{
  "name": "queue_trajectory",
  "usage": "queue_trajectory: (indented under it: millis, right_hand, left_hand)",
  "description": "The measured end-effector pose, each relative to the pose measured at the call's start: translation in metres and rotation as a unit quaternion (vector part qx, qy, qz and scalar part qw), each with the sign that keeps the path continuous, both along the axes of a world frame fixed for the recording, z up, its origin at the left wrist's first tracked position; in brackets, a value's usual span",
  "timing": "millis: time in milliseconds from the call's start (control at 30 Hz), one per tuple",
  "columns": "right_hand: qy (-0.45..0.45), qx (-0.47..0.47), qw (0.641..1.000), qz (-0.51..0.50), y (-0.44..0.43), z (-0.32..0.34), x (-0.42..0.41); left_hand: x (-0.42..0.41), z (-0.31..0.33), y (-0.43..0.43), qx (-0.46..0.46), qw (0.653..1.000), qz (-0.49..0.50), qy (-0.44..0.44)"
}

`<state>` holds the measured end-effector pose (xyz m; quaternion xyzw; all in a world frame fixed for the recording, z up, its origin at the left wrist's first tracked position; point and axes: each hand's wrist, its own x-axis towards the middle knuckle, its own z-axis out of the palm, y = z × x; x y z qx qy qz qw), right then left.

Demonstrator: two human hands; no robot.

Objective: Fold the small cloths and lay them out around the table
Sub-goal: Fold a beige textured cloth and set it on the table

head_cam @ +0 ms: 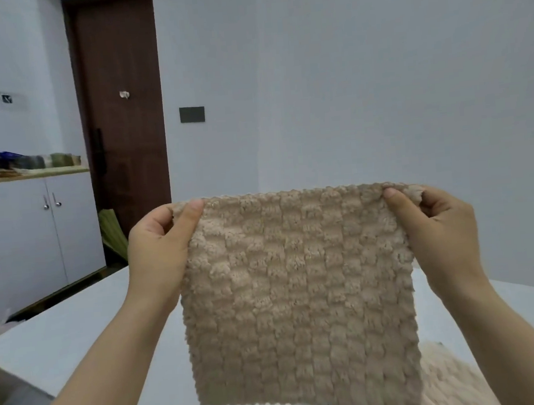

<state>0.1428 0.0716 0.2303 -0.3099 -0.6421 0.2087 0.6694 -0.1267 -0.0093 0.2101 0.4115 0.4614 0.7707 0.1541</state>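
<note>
**Beige square cloth of tufted plush fabric (298, 295) hung flat before the fold**

Head view. The left hand (158, 242) and the right hand (437, 227) each pinch one upper corner of the cloth, thumb on the near face and curled fingers behind. The top edge is drawn nearly straight between them. Held so, the cloth hangs under its own weight as a flat panel above the white flat worktop (77, 329), and its scalloped lower edge looks clear of the surface. This grip probably serves to square the cloth: gravity pulls out creases, and the two side edges fall parallel, so that corners can be matched when it is laid down. The thick pile will likely resist a sharp crease and spring open unless it is pressed.

A second cloth, pale cream and fluffy (445, 380), lies on the worktop at lower right, partly hidden behind the hanging cloth; whether it is folded cannot be told. No folded cloth is plainly visible on the worktop, so the task appears to be at an early step.

Background: a dark brown wooden door (121, 118) and a white two-door cabinet (32, 236).
</note>
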Motion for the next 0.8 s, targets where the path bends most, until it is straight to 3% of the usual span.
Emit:
queue_trajectory:
  millis: [333,633,800]
  right_hand:
    - [-0.066,-0.164,0.984,-0.025,0.014,-0.064,0.011]
    - [-0.077,-0.167,0.981,-0.062,0.011,-0.076,0.015]
    - [-0.070,-0.157,0.985,-0.027,0.006,-0.078,0.016]
  left_hand:
    - [-0.002,-0.064,0.011,-0.143,0.987,-0.005,0.075]
    - [0.011,-0.071,0.014,-0.129,0.991,-0.002,0.029]
    - [0.020,-0.074,0.013,-0.105,0.994,0.001,0.024]
